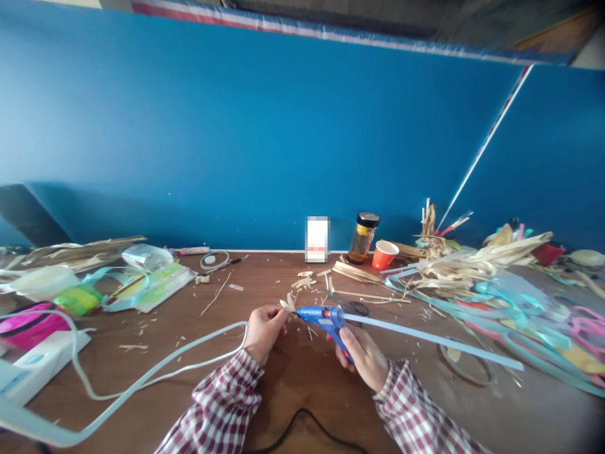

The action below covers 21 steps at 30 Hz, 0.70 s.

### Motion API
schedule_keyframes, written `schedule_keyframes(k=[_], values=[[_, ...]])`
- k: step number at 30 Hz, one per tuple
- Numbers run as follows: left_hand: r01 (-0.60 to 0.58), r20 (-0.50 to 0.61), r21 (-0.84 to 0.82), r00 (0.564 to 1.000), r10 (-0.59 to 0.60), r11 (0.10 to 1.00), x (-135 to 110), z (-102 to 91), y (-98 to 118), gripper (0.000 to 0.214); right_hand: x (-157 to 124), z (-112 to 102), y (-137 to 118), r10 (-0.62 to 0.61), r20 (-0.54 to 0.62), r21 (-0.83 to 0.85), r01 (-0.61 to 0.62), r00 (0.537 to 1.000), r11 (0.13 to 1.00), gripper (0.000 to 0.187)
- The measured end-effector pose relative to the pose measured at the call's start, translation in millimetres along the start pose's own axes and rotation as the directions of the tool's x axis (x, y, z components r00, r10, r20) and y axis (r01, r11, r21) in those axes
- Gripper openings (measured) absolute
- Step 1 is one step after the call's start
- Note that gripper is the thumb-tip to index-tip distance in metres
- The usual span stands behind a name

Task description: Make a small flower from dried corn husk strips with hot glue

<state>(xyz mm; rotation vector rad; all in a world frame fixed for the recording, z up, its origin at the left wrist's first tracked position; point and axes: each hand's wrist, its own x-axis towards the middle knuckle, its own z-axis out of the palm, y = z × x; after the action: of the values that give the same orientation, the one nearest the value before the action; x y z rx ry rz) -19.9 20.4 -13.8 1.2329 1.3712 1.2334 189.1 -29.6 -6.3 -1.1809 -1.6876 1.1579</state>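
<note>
The left hand (265,331), just left of centre in the lower half of the frame, has its fingers closed in a pinch around a small, pale, petal-like piece of dry husk (286,306). The right hand (363,356), lower right of centre, is curled around the handle of a blue plastic glue gun (326,318); its grip is partly hidden. The gun lies level near the middle of the frame, nozzle pointing left at the husk piece; whether they touch cannot be told. A long, translucent white glue stick (435,340) runs from its rear toward the right.

Pale scraps are scattered over the brown wooden table (307,388). Right of centre, against the blue partition (236,126), stand a black-lidded jar of amber liquid (362,243) and an orange-red paper cup (385,255). A heap of dry, straw-coloured husks (444,271) fills the right side. At the lower left lies a bright pink pouch (35,326).
</note>
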Motion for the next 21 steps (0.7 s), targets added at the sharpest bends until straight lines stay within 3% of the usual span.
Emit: schedule_keyframes(k=[21], values=[[0.016, -0.007, -0.015, 1.000, -0.016, 1.000, 0.3, 0.8, -2.3, 0.028, 2.1, -0.3, 2.7, -0.005, -0.023, -0.004, 0.005, 1.000, 1.000, 0.047]])
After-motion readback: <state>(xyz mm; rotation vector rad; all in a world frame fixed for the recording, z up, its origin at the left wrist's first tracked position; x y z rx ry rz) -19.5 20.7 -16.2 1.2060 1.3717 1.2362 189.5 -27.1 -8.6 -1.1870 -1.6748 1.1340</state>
